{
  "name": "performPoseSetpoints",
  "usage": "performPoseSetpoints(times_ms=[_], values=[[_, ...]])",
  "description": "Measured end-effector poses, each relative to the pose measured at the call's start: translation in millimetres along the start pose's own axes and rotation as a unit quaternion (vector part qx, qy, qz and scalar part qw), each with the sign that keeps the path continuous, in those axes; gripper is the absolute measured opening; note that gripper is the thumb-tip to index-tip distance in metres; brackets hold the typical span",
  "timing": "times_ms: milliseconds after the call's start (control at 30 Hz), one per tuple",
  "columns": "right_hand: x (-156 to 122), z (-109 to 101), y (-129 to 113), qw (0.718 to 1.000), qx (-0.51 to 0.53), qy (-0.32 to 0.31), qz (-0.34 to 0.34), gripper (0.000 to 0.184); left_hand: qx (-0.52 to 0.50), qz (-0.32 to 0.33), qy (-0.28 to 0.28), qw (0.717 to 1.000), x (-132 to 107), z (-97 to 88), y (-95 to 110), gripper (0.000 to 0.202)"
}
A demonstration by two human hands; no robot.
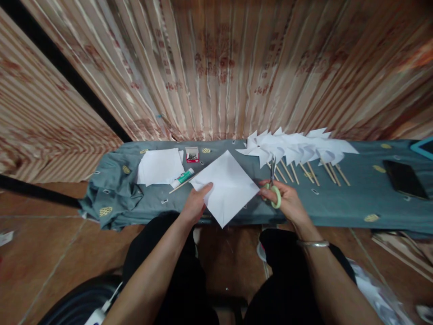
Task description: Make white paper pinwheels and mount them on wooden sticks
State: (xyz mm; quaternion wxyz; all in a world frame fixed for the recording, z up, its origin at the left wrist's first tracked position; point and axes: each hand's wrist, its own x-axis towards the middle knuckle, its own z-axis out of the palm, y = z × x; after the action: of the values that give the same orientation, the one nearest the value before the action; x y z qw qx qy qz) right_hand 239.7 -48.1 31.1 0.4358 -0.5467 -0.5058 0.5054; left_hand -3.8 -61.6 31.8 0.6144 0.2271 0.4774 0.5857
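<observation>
Curtains [219, 67] are hanging at twelve o'clock; left hand [195, 203] is pinching paper [232, 185], right hand [286, 198] is clutching scissors [272, 172] at three.

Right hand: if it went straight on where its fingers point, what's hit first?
The white paper square: its right corner sits at the fingertips of the right hand, which also holds the scissors. They look in contact already, though depth is hard to judge.
</observation>
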Motion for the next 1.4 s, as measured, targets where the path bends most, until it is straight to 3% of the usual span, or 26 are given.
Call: performPoseSetpoints(times_ms=[133,300,633,767,967,1133,1267,1400], values=[[3,10,-2,0.999,0.027,-0.023,-0.01,0.052,0.122,-0.056,-0.076,0.988,-5,2.9,-15,0.028],[3,16,-1,0.996,0.051,-0.068,0.027,0.049,0.161,-0.042,-0.082,0.983,-5,5.0,-13,0.031],[5,22,2,0.995,0.096,0.006,0.03,0.048,0.198,-0.019,-0.084,0.976,2,1.9,-17,0.028],[8,25,3,0.991,0.121,0.063,0.014,0.048,0.133,-0.014,-0.081,0.988,0,6.1,-13,0.035],[16,32,6,0.979,0.149,0.135,-0.033,0.048,-0.013,-0.033,-0.155,0.987,-8,17.3,-18,0.047],[20,45,6,0.975,0.162,0.146,-0.043,0.053,0.015,-0.047,-0.078,0.996,-14,31.2,-37,0.045],[18,50,3,0.984,0.128,0.112,-0.05,0.049,0.008,0.006,-0.006,1.0,-9,35.3,-41,0.05],[8,47,-1,0.995,0.059,0.056,-0.05,0.043,0.053,0.06,0.035,0.996,2,28.9,-33,0.045]])
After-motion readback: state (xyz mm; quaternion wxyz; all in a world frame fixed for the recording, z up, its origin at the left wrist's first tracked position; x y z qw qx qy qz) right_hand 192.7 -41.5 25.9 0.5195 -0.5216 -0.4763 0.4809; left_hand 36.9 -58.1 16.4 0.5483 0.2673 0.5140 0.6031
